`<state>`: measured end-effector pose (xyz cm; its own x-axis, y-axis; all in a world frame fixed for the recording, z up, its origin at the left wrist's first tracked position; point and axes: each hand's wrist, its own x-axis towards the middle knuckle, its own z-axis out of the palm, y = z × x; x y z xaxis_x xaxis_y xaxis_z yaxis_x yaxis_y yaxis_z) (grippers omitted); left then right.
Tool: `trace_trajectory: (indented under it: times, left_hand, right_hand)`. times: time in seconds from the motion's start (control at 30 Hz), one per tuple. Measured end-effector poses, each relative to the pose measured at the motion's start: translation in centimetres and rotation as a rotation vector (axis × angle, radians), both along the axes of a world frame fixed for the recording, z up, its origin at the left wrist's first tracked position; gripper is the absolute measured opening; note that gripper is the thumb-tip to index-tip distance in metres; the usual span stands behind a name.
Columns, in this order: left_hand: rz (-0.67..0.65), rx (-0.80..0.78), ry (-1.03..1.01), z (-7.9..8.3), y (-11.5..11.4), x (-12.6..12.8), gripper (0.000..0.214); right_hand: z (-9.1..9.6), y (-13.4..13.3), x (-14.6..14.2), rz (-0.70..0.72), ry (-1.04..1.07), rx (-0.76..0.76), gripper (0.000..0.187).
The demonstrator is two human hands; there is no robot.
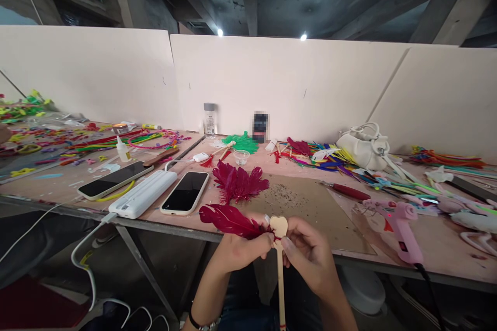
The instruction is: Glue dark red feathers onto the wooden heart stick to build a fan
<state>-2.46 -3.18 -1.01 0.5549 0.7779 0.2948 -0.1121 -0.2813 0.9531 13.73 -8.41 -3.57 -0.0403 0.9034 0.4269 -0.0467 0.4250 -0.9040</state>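
The left hand (243, 251) has its grip closed on a crimson feather (231, 221), whose quill end meets the neck of a heart-topped wooden stick (278, 227). The right hand (308, 251) pinches that stick just below the heart, over the near edge of the worktop (442, 251). Beyond lie a crimson feather bunch (238, 183) and, right of it, a cardboard sheet (337, 225). A pink glue gun (404, 227) rests at right; a smartphone (185, 194) lies left.

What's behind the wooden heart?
Brown cardboard with dark specks shows past its upper edge. Whatever lies directly behind the heart, any fingertips included, is covered.
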Motion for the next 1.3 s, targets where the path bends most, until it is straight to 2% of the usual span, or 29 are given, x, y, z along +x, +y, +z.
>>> trace_trajectory:
  times: [0.13, 0.37, 0.93, 1.3]
  left_hand:
    - [-0.015, -0.008, -0.007, -0.2, 0.0, 0.1, 0.015]
    - [0.000, 0.007, 0.025, 0.2, 0.0, 0.0, 0.020]
    - [0.022, 0.029, 0.087, 0.5, 0.0, 0.0, 0.018]
    - [0.072, 0.040, 0.019, 0.1, 0.0, 0.2, 0.023]
  right_hand:
    - [-0.3, 0.2, 0.1, -0.027, -0.024, 0.017, 0.031]
    - [-1.2, 0.5, 0.3, -0.031, -0.030, 0.010, 0.029]
    - [-1.0, 0.5, 0.4, -0.020, -0.009, -0.035, 0.023]
    - [-0.5, 0.4, 0.3, 0.045, 0.052, 0.022, 0.028]
